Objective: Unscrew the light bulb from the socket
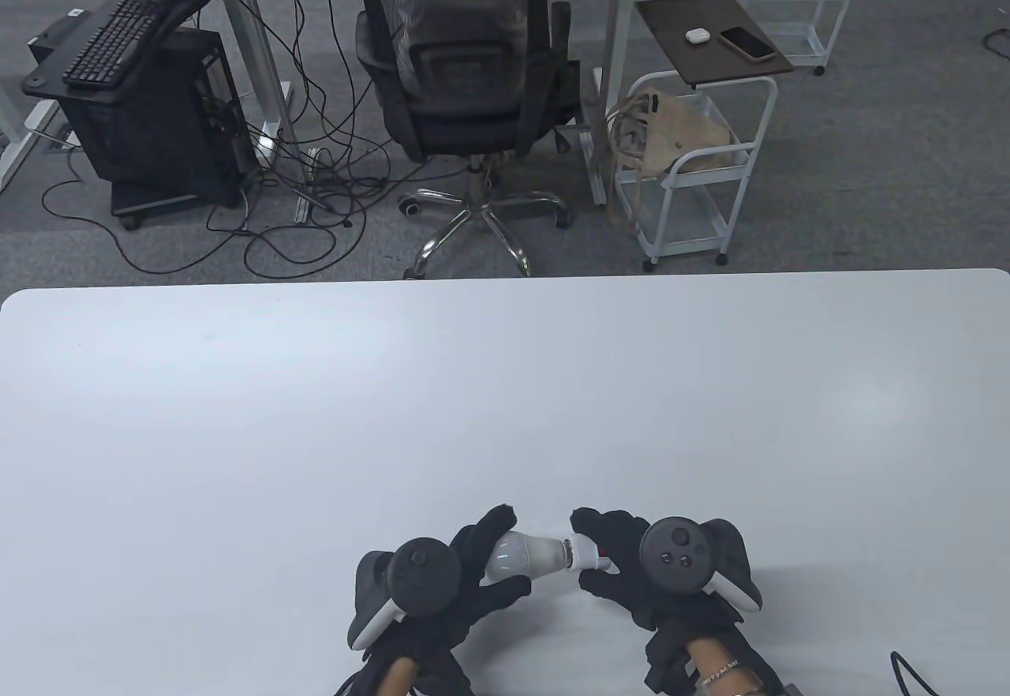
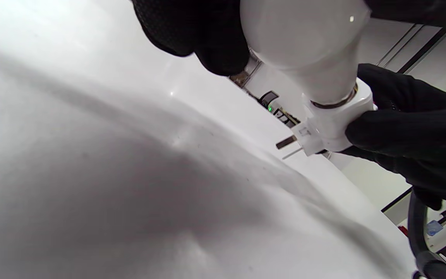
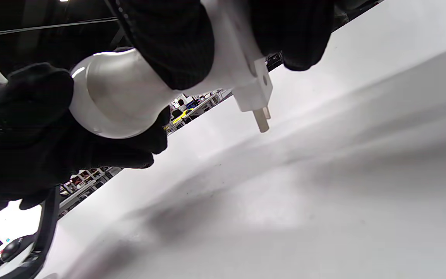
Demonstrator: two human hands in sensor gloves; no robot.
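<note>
A white light bulb (image 1: 517,555) lies sideways in the air above the white table (image 1: 316,428), its metal base in a white plug-in socket (image 1: 585,553). My left hand (image 1: 473,566) grips the bulb's round end. My right hand (image 1: 611,558) grips the socket. In the left wrist view the bulb (image 2: 304,35) meets the socket (image 2: 335,120) at a metal ring, and the socket's plug prongs (image 2: 287,142) point down toward the table. In the right wrist view the bulb (image 3: 114,97) and the socket (image 3: 242,69) show the same, with my fingers wrapped over both.
A black cable (image 1: 907,668) lies at the table's near right corner. Beyond the far edge stand an office chair (image 1: 465,72) and a white cart (image 1: 694,167) on the floor.
</note>
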